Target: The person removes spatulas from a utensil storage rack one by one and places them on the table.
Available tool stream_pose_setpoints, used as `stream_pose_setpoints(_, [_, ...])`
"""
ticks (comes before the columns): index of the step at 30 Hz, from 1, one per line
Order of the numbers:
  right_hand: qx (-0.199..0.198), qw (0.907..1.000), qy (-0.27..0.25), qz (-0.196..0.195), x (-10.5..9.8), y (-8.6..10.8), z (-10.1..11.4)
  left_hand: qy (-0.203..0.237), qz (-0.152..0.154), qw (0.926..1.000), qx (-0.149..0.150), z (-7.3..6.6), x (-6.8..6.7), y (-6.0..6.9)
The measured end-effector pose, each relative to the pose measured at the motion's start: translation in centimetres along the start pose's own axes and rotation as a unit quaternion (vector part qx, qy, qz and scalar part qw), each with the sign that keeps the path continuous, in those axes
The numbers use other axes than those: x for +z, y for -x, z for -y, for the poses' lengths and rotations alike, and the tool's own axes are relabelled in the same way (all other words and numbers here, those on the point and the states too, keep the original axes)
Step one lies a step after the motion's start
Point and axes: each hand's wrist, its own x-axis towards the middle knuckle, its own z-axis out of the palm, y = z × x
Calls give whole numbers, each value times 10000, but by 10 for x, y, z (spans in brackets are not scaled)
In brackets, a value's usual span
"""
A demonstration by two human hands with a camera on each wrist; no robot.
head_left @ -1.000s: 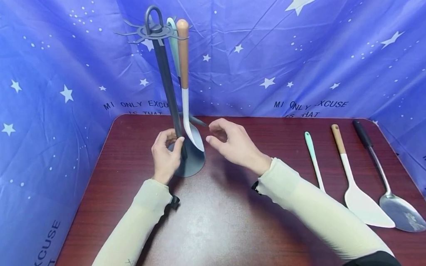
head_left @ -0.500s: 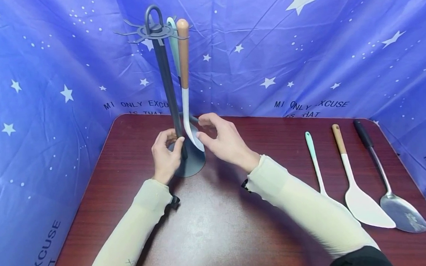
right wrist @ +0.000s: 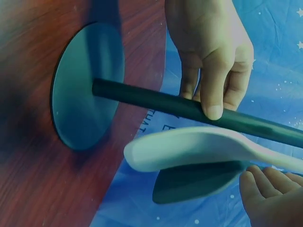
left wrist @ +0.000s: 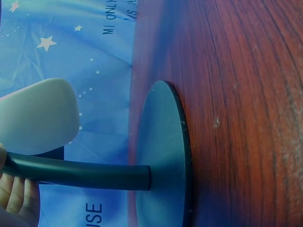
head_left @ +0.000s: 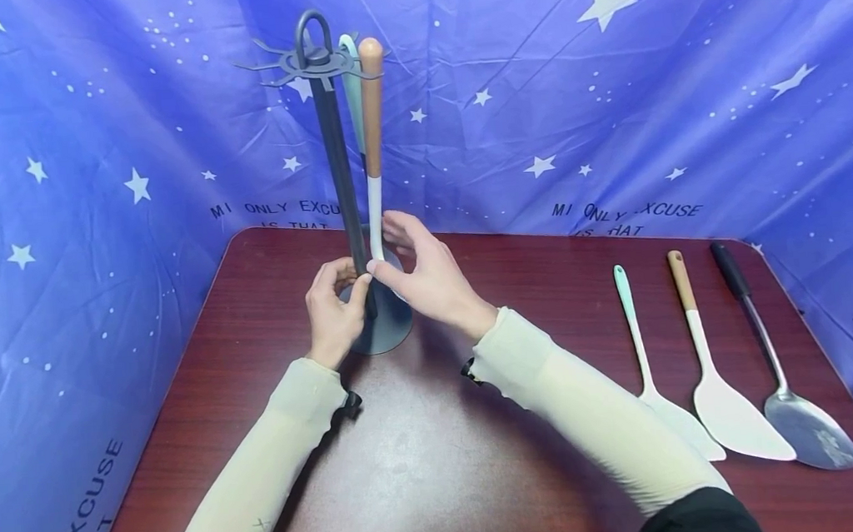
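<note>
A dark utensil rack [head_left: 340, 181] stands upright on its round base [head_left: 387, 332], with a ring of hooks on top. My left hand [head_left: 334, 311] grips the lower part of its pole between thumb and fingers. Two utensils hang on the rack's right side: a wooden-handled white spoon-like utensil [head_left: 374, 120], and behind it a mint-handled one [head_left: 352, 96] whose dark head [right wrist: 199, 182] shows in the right wrist view. My right hand [head_left: 435, 278] reaches around their lower part, fingers loosely bent, thumb in front of the white one. Whether it touches them is unclear.
On the table's right side lie a mint-handled white turner [head_left: 639, 349], a wooden-handled white turner [head_left: 735, 417] and a black-handled metal turner [head_left: 811, 428]. A blue star-patterned cloth [head_left: 463, 154] surrounds the wooden table [head_left: 262, 279] at the back and sides.
My right hand has moved left from beside the rack to the hanging utensils, its thumb now passing in front of the white one. My left hand stays on the pole.
</note>
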Motion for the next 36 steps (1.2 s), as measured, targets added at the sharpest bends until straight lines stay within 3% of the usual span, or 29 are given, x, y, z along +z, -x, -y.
stream_pose_setpoints(9, [92,9986,-517,-34,2,4,31,-89,-21,9999,71,0,1,0])
stream_pose_setpoints(17, [-258,9979,-506,-308,5,2,34,37,-40,10000,-5,-1,1,0])
stream_pose_setpoints(25, [-96,9975,-642,-284,4,4,36,45,-61,9999,-120,-2,1,0])
stream_pose_setpoints(36, [-120,9962,-821,-271,2,6,34,8,-14,10000,-28,0,0,0])
